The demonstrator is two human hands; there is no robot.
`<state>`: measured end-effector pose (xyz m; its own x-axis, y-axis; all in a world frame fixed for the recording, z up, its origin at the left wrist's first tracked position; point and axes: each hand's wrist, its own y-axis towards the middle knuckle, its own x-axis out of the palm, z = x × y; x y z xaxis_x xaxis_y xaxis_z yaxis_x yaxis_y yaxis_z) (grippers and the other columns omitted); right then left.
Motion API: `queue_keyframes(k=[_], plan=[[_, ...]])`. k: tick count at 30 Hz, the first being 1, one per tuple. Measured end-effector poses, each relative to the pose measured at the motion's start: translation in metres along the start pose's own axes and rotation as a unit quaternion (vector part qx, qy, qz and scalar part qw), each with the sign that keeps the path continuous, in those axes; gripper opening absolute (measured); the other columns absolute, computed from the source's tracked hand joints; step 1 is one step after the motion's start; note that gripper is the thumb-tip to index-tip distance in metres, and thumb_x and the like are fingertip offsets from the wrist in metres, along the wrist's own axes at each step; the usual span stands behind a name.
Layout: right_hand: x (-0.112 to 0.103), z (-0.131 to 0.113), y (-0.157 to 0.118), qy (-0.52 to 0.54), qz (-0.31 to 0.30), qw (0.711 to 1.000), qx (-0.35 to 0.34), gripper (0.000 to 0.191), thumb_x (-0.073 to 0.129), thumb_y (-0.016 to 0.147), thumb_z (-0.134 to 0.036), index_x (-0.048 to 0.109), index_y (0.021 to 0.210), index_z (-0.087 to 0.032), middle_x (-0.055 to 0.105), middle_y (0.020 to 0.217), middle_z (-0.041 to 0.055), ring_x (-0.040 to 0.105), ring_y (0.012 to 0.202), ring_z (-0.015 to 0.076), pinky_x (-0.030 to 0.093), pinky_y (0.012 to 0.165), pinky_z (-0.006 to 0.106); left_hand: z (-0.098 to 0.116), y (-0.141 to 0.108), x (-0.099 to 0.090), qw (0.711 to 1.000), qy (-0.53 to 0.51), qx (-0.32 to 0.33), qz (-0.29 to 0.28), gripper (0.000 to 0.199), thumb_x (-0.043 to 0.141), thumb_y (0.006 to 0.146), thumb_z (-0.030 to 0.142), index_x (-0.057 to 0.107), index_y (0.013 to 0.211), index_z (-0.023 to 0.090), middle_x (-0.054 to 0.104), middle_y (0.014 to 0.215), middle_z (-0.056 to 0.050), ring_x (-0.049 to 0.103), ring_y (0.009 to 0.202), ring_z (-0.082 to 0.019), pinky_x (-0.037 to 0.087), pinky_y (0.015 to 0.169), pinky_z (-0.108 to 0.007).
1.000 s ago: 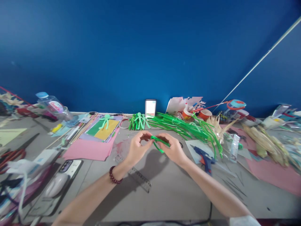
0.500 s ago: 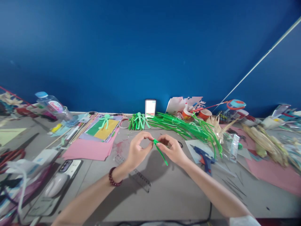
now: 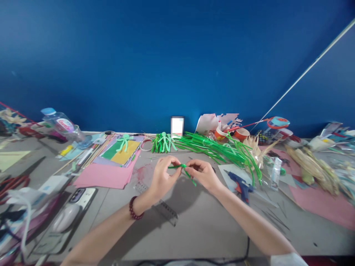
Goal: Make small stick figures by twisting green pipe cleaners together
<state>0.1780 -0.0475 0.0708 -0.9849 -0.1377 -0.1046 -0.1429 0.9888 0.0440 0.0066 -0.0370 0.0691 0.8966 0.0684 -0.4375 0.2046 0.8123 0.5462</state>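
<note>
Both hands meet over the middle of the table around a small twisted green pipe cleaner (image 3: 190, 178). My left hand (image 3: 165, 175) pinches it from the left, and a short green end sticks out between thumb and fingers. My right hand (image 3: 203, 175) pinches the same piece from the right; another end hangs down between the hands. Behind them stand several green pipe-cleaner figures (image 3: 164, 142). A long bundle of green pipe cleaners (image 3: 222, 147) stretches to the right. One light green figure (image 3: 124, 143) lies on coloured sheets at the left.
A transparent ruler (image 3: 166, 210) lies below my left hand. Pink paper (image 3: 104, 175), a phone (image 3: 87, 195) and a white mouse (image 3: 66, 218) are at left. A blue glue gun (image 3: 242, 184) lies right. Paper cups (image 3: 242, 134) and a bottle (image 3: 65, 123) stand behind.
The green piece has turned between my fingers: one end now points left across my left hand, and the hanging end looks shorter. Both hands have barely shifted.
</note>
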Motion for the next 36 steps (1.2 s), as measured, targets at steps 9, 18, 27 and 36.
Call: queue_keyframes(k=[9, 18, 27, 36], plan=[[-0.001, 0.009, 0.002, -0.08, 0.047, 0.993, -0.068, 0.021, 0.065, 0.074, -0.038, 0.068, 0.081, -0.018, 0.063, 0.074, 0.0031, 0.055, 0.065, 0.0143, 0.045, 0.059, 0.026, 0.0, 0.008, -0.003, 0.971, -0.168, -0.142, -0.092, 0.016, 0.058, 0.08, 0.03, 0.065, 0.079, 0.015, 0.064, 0.072, -0.004, 0.058, 0.066, -0.014, 0.047, 0.061, -0.024], [-0.002, 0.01, 0.003, -0.104, 0.034, 0.99, -0.092, 0.018, 0.062, 0.077, -0.033, 0.071, 0.084, -0.02, 0.061, 0.074, 0.0032, 0.055, 0.069, 0.0158, 0.045, 0.064, 0.028, -0.013, 0.009, 0.004, 0.933, -0.292, -0.203, -0.061, 0.026, 0.069, 0.073, 0.032, 0.062, 0.091, 0.016, 0.066, 0.084, -0.006, 0.063, 0.07, -0.014, 0.053, 0.066, -0.026], [-0.001, 0.008, 0.005, -0.018, -0.011, 1.0, -0.018, 0.027, 0.063, 0.074, -0.043, 0.071, 0.079, -0.017, 0.064, 0.07, 0.003, 0.058, 0.067, 0.0159, 0.047, 0.063, 0.027, 0.0, 0.009, -0.002, 0.964, -0.207, -0.154, -0.058, 0.022, 0.065, 0.076, 0.028, 0.062, 0.095, 0.018, 0.068, 0.085, -0.005, 0.062, 0.063, -0.012, 0.052, 0.061, -0.024], [0.002, 0.004, 0.003, -0.015, -0.017, 1.0, -0.008, 0.024, 0.064, 0.072, -0.04, 0.066, 0.076, -0.017, 0.068, 0.072, 0.0036, 0.063, 0.068, 0.0169, 0.05, 0.065, 0.028, -0.003, 0.008, 0.001, 0.968, -0.203, -0.131, -0.075, 0.024, 0.063, 0.077, 0.028, 0.062, 0.099, 0.018, 0.068, 0.091, -0.006, 0.064, 0.076, -0.016, 0.053, 0.07, -0.027]])
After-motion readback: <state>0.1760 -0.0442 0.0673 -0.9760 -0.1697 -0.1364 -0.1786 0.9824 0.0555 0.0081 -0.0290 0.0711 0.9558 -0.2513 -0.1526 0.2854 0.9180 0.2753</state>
